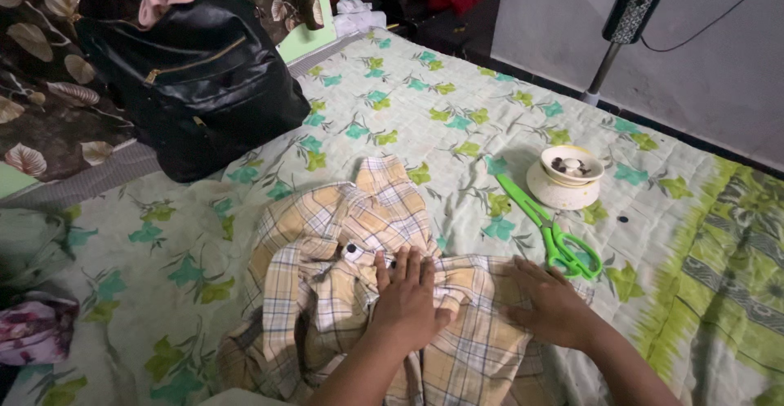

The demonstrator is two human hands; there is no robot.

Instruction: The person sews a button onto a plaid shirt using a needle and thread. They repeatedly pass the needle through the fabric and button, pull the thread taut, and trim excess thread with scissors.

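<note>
On the plaid shirt (343, 292), both hands flat, scissors (549, 230) just right.

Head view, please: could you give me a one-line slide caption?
Both hands, left and right, press a yellow plaid shirt flat on a floral bedsheet beside green scissors.

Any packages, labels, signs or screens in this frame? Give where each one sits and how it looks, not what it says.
None that the picture shows: no package, label, sign or screen. Both hands, left hand and right hand, press flat on a yellow plaid shirt spread on a floral bedsheet; nearby lie green scissors, a small cream bowl of buttons and a black backpack.
</note>
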